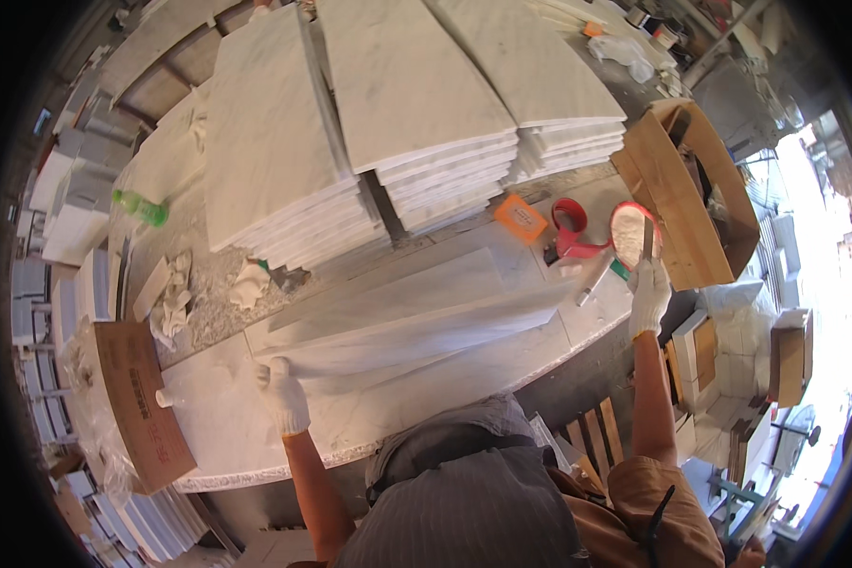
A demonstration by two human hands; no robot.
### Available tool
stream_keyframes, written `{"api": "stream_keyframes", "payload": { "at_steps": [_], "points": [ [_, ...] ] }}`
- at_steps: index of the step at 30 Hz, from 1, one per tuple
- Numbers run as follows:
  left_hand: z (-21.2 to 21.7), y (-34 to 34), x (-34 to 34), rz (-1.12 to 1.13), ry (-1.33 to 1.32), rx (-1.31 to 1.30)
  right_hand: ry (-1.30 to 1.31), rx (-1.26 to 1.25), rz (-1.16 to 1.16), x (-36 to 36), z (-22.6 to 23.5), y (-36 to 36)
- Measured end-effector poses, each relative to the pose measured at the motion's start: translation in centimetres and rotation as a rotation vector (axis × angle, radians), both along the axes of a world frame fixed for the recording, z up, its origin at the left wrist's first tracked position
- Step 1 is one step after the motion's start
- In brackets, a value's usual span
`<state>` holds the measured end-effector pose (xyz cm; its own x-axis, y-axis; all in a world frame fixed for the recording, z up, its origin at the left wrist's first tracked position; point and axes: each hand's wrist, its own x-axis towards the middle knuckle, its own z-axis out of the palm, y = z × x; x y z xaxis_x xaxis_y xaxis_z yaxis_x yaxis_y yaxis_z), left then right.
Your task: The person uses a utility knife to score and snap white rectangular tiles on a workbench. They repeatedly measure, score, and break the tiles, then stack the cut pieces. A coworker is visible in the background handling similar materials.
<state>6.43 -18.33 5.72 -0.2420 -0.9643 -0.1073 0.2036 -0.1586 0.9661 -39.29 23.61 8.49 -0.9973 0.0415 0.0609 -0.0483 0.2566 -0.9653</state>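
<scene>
My left hand point(282, 398), in a white work glove, has its fingers curled at the left end of a pale marble slab point(426, 327). The slab is tilted up on its long edge on the light stone bench top point(227, 431). My right hand point(650, 295), also gloved, grips a flat putty knife point(648, 239). Its blade reaches over a red-rimmed round container point(627, 235) of whitish paste. Beside that container are a red ring-shaped thing point(568, 216), an orange box point(521, 219) and a pale stick-like tool point(593, 282).
Several stacks of marble slabs point(417, 95) fill the bench's far side. Cardboard boxes stand at the right point(672, 189) and left point(142, 402). A green bottle point(142, 207) and crumpled cloths point(249, 284) lie left. Wooden slats point(596, 435) stand below the bench at right.
</scene>
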Motion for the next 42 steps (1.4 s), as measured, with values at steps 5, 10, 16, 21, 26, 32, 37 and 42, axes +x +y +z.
{"api": "stream_keyframes", "payload": {
  "at_steps": [5,10,16,21,26,32,37,42],
  "points": [
    [-2.1,-1.3,0.9,0.046,-0.095,0.034,-0.022,0.412,0.021,-1.8,1.5,2.6],
    [-3.2,-2.1,2.1,0.028,-0.107,0.015,0.016,0.672,0.057,-3.0,-0.4,2.6],
    [-3.0,-2.0,1.9,0.017,-0.082,-0.001,-0.025,0.736,-0.005,-4.3,-3.1,2.8],
    [-2.4,-1.8,1.3,0.004,-0.037,-0.02,-0.301,0.224,0.005,-6.1,-6.9,5.0],
    [-2.7,-1.8,2.0,-0.024,-0.006,-0.012,-0.443,-0.178,-0.046,-5.3,-6.1,4.1],
    [-2.5,-1.8,1.4,-0.047,-0.034,0.003,-0.419,-0.187,-0.103,-4.4,-5.1,4.5],
    [-1.5,-0.9,0.4,-0.001,0.031,-0.022,-0.309,-0.044,-0.019,-3.1,-1.7,3.6],
    [3.0,0.5,-2.1,-0.014,-0.079,0.012,-0.278,-0.136,0.234,0.1,4.2,0.9]
  ]
}}
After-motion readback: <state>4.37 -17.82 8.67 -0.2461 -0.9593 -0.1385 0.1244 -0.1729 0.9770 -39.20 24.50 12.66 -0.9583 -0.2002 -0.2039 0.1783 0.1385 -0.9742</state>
